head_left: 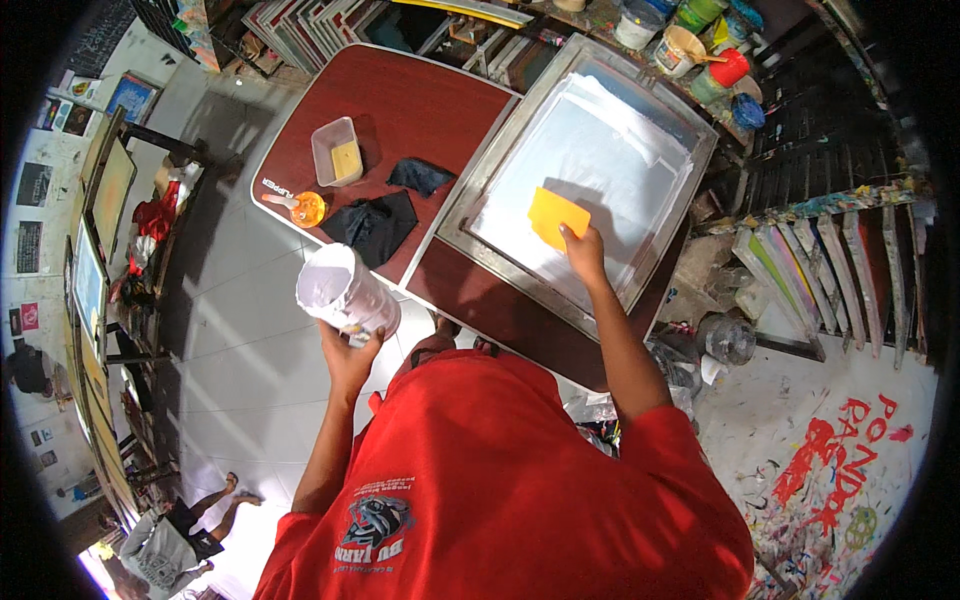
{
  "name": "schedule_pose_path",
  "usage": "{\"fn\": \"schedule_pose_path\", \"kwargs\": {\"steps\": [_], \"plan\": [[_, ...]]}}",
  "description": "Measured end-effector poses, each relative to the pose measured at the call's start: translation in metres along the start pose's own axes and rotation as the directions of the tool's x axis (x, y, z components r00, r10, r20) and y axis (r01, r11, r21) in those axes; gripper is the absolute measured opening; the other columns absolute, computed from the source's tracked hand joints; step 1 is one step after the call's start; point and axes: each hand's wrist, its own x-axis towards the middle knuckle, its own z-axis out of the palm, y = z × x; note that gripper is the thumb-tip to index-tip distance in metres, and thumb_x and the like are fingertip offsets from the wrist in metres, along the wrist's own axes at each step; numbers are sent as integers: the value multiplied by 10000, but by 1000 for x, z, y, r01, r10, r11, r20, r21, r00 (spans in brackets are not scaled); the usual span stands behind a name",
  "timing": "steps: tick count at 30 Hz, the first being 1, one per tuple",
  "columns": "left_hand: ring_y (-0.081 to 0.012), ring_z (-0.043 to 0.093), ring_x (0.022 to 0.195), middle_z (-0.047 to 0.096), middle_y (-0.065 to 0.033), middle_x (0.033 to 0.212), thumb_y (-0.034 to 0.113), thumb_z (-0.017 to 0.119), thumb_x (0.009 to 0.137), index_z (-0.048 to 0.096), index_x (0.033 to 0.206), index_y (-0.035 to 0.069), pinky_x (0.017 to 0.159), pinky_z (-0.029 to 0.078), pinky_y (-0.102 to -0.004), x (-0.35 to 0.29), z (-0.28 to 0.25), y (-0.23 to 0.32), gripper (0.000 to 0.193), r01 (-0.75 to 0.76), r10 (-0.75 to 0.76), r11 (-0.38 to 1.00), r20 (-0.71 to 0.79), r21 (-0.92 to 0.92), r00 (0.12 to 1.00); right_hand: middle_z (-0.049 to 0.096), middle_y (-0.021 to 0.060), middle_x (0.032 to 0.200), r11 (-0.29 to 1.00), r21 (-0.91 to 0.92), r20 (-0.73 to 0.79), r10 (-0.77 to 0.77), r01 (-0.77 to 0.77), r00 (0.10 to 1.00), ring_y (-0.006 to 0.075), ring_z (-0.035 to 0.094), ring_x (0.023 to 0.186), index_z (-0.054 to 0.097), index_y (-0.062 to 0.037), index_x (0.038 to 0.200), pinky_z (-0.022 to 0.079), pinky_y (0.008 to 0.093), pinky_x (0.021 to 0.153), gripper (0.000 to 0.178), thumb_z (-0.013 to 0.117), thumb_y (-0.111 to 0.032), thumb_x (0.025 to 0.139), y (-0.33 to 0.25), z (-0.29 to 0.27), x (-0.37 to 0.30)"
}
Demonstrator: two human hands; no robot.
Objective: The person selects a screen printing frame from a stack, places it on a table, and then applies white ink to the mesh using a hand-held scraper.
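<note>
My left hand (350, 358) grips a white plastic tub (345, 290) low on its side; pale paint coats the rim and wall. A flat yellow scraper (553, 217) is pinched in my right hand (582, 250), over a framed printing screen (540, 150). White paint (620, 115) is smeared across the mesh, thickest along its far side. The screen lies tilted on a dark red table (400, 90). Left of it are a clear box (338, 150) with something yellow inside, a small orange cup (308, 209) with a stick, and black cloth (372, 228).
Paint pots (680, 50) crowd a shelf beyond the screen's far right corner. More frames stand in a rack (830, 275) at the right and in a stack (300, 30) at the back left. Another person (165, 545) is at the lower left, beyond the tiled floor (235, 350).
</note>
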Motion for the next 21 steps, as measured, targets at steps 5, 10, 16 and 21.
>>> {"fn": "schedule_pose_path", "kwargs": {"steps": [5, 10, 16, 21], "plan": [[-246, 489, 1072, 427, -158, 1192, 7, 727, 625, 261, 1273, 5, 918, 415, -352, -26, -23, -11, 798, 95, -93, 995, -72, 29, 993, 653, 131, 815, 965, 87, 44, 244, -247, 969, 234, 642, 678, 614, 27, 937, 511, 337, 546, 236, 617, -171, 807, 4, 75, 22], [-241, 485, 1079, 426, -156, 1199, 2, 720, 641, 264, 1273, 10, 922, 408, -347, -47, -37, -11, 779, 211, -208, 977, -127, 13, 970, 650, 131, 811, 958, 62, 21, 278, -279, 960, 221, 641, 646, 618, 31, 917, 504, 326, 509, 238, 626, -183, 812, 27, 139, 19], [-240, 480, 1088, 422, -155, 1208, 6, 718, 657, 251, 1288, 12, 928, 400, -340, -61, -41, -11, 785, 265, -260, 964, -191, -2, 947, 640, 83, 905, 775, 352, 176, 496, -525, 850, 179, 630, 730, 602, -3, 1000, 533, 300, 539, 231, 617, -158, 828, 14, 147, 15], [-241, 470, 1101, 407, -160, 1225, 1, 716, 659, 238, 1298, 16, 932, 395, -341, -56, -39, -18, 797, 273, -263, 961, -171, 37, 950, 630, 68, 952, 647, 495, 244, 537, -580, 807, 176, 624, 778, 590, -12, 1027, 541, 314, 566, 230, 608, -143, 838, 8, 144, 7]]}}
